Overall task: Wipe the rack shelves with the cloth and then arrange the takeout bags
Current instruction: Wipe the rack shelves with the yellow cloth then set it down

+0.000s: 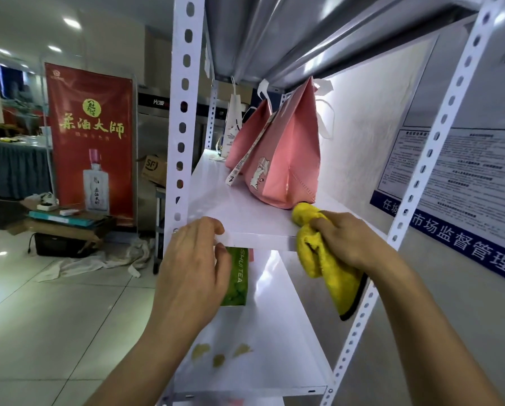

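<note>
Both hands are at the front edge of the middle white metal shelf (245, 206) of the white slotted-post rack (183, 112). On the right, the right hand (350, 238) is clenched around a bunched yellow terry cloth (321, 253); the cloth's upper end lies on the shelf's front right corner, touching or nearly touching the base of the nearest pink paper takeout bag (283, 159), while its lower end hangs down past the shelf lip. On the left, the left hand (192, 268) holds nothing: its fingers rest, loosely bent, on the shelf's front lip near the left post, seemingly to steady the rack.

Wiping looks to be the step in hand, with arranging not yet begun. A second pink paper bag (245, 136) leans against the first, and a white paper bag with string handles (230, 124) stands behind them toward the back of the same shelf. On the lower white shelf (274, 332), a green printed tea bag (239, 276) stands partly hidden behind the left hand, and a few yellowish smudges (219, 353) show near that shelf's front, though they could be reflections.

Most of the middle shelf's bare surface lies to the left of the cloth, so the next move probably calls for a sweep leftward along the front. Reaching the area under the pink bags would mean sliding or lifting them aside; they are light, tall and leaning, so a push from the cloth could tip them.
</note>
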